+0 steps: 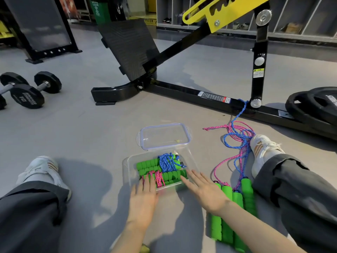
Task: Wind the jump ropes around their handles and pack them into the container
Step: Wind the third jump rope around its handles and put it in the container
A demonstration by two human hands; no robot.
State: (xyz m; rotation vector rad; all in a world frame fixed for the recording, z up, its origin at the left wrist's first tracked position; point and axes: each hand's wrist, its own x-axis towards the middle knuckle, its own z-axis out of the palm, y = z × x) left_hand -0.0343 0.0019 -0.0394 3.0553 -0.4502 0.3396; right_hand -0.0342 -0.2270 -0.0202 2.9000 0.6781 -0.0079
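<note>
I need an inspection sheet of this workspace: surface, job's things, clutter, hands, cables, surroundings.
Surface: grey gym floor.
Job's things: clear plastic container holds blue-wound bundle and pink-wound bundle with green foam handles; clear lid lies beyond it; loose pink and blue ropes and four green handles lie to its right.
Clutter: black dumbbells, black weight plates.
Hands: left hand open, fingers at the pink bundle; right hand open at the container's right edge.
Cables: nothing seen.
Surroundings: black bench frame, touched by the blue rope; shelves with shoes.
</note>
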